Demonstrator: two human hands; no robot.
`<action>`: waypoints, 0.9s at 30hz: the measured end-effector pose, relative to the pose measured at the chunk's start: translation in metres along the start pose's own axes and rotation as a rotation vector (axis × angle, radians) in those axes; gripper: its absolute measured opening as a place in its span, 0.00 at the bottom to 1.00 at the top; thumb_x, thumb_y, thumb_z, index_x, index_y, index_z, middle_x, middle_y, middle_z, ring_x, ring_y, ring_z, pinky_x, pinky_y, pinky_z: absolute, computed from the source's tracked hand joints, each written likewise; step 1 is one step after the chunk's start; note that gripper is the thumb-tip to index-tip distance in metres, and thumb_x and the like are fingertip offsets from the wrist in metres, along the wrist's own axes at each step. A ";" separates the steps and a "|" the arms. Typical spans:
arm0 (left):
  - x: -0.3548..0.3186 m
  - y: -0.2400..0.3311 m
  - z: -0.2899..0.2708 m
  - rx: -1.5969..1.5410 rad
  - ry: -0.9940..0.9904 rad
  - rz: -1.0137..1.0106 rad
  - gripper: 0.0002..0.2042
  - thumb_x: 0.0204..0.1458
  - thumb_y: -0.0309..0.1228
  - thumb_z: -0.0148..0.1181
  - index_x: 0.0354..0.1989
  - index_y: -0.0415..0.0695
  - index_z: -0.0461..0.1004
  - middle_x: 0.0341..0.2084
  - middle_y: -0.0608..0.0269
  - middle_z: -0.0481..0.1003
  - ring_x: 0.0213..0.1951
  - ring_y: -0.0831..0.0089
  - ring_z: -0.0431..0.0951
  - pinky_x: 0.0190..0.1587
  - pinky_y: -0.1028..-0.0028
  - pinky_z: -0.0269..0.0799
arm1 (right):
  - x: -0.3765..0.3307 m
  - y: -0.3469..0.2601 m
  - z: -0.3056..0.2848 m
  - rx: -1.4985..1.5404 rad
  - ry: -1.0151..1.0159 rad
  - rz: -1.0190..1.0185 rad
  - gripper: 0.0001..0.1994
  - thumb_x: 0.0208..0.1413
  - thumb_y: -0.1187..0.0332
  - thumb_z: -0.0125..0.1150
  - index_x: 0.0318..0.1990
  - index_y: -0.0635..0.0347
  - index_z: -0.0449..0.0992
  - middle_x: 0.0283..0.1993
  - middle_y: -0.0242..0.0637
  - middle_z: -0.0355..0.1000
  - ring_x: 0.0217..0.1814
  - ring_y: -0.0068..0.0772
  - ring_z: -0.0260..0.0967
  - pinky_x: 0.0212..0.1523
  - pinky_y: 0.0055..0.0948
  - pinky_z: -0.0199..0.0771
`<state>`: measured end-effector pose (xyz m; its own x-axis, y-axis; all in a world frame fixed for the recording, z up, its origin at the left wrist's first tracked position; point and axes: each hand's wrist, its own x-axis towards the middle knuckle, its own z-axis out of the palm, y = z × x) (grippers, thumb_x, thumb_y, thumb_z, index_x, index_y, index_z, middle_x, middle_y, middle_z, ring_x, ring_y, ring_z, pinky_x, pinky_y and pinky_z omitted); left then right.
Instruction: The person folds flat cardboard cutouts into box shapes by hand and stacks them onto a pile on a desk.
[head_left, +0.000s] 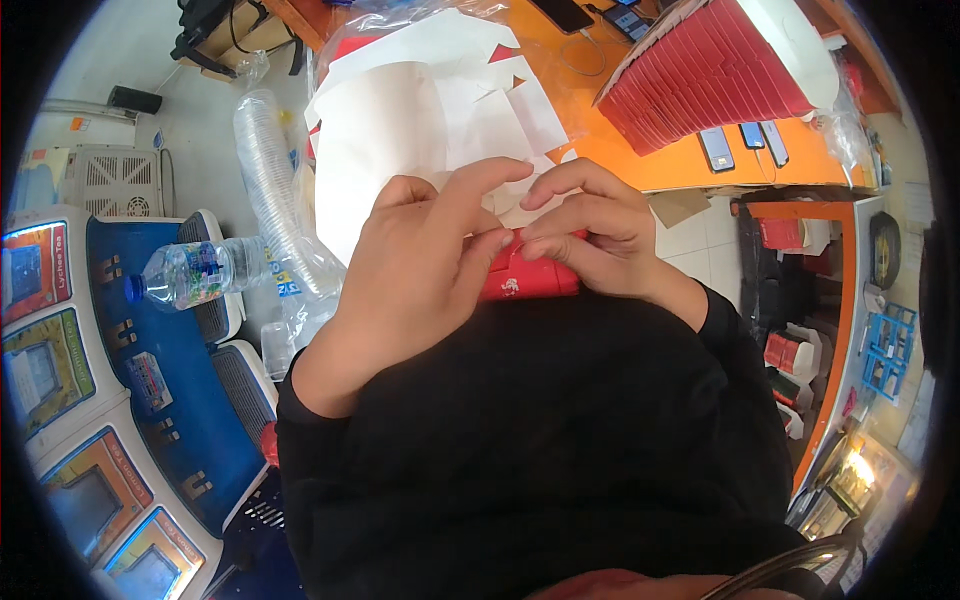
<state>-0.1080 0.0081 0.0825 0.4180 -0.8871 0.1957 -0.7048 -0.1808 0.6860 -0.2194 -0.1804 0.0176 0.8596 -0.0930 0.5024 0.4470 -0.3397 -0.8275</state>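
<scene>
A small red carton (530,281) with a pale printed mark sits close against my body at the table's near edge. My left hand (410,250) is on its left side, thumb tip pressed at its upper edge and index finger raised and bent. From the other side my right hand (605,235) pinches the same edge, fingers curled and thumb on the red face. The fingers hide part of the carton's top. Just beyond the hands lie flat white carton blanks (385,135), loosely stacked, with red showing at some corners.
A tall nested stack of red cartons (700,80) stands at the far right of the orange table (600,120), near several phones (716,150). At left are a plastic-sleeved stack of clear cups (268,170), a water bottle (195,275) and a drink dispenser (140,370).
</scene>
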 end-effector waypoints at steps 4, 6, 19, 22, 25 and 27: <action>0.000 -0.002 0.003 -0.023 0.006 0.007 0.25 0.50 0.19 0.63 0.58 0.48 0.70 0.28 0.65 0.82 0.38 0.62 0.72 0.47 0.68 0.66 | -0.002 0.003 0.002 -0.033 -0.004 0.012 0.07 0.48 0.72 0.74 0.35 0.56 0.85 0.46 0.36 0.74 0.46 0.29 0.75 0.45 0.25 0.74; -0.001 -0.002 0.003 -0.064 0.019 -0.028 0.25 0.50 0.19 0.63 0.58 0.48 0.70 0.28 0.65 0.82 0.38 0.62 0.73 0.47 0.68 0.66 | -0.001 0.001 0.001 -0.091 0.065 -0.029 0.07 0.47 0.73 0.75 0.35 0.56 0.85 0.46 0.35 0.74 0.47 0.28 0.74 0.44 0.25 0.74; 0.003 -0.003 0.004 0.029 0.035 0.100 0.24 0.49 0.19 0.66 0.57 0.46 0.71 0.25 0.67 0.81 0.40 0.64 0.75 0.51 0.65 0.65 | 0.009 -0.015 0.004 0.019 -0.179 0.405 0.09 0.52 0.63 0.72 0.31 0.56 0.78 0.37 0.34 0.75 0.31 0.37 0.75 0.36 0.31 0.74; 0.003 -0.008 0.004 0.211 0.106 0.255 0.26 0.51 0.24 0.68 0.59 0.45 0.67 0.33 0.66 0.81 0.43 0.64 0.75 0.59 0.60 0.62 | 0.022 -0.018 -0.008 -0.316 -0.453 0.250 0.14 0.59 0.56 0.65 0.33 0.59 0.78 0.31 0.36 0.76 0.30 0.37 0.76 0.35 0.31 0.74; 0.002 -0.026 0.000 0.422 0.481 0.590 0.36 0.48 0.41 0.71 0.65 0.46 0.61 0.50 0.56 0.76 0.51 0.54 0.75 0.66 0.49 0.54 | 0.035 -0.020 -0.016 -0.144 -0.294 0.286 0.17 0.65 0.54 0.58 0.38 0.62 0.79 0.29 0.37 0.77 0.32 0.31 0.76 0.35 0.28 0.73; 0.006 -0.034 0.004 0.407 0.658 0.627 0.46 0.43 0.52 0.73 0.68 0.47 0.55 0.60 0.46 0.67 0.58 0.45 0.69 0.67 0.42 0.50 | 0.048 -0.026 -0.018 0.100 -0.119 0.418 0.18 0.67 0.55 0.56 0.41 0.65 0.79 0.31 0.37 0.78 0.33 0.26 0.76 0.36 0.26 0.73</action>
<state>-0.0840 0.0066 0.0578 0.0504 -0.4825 0.8744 -0.9984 -0.0009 0.0571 -0.1940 -0.1930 0.0682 0.9913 -0.0930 0.0926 0.0722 -0.2033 -0.9764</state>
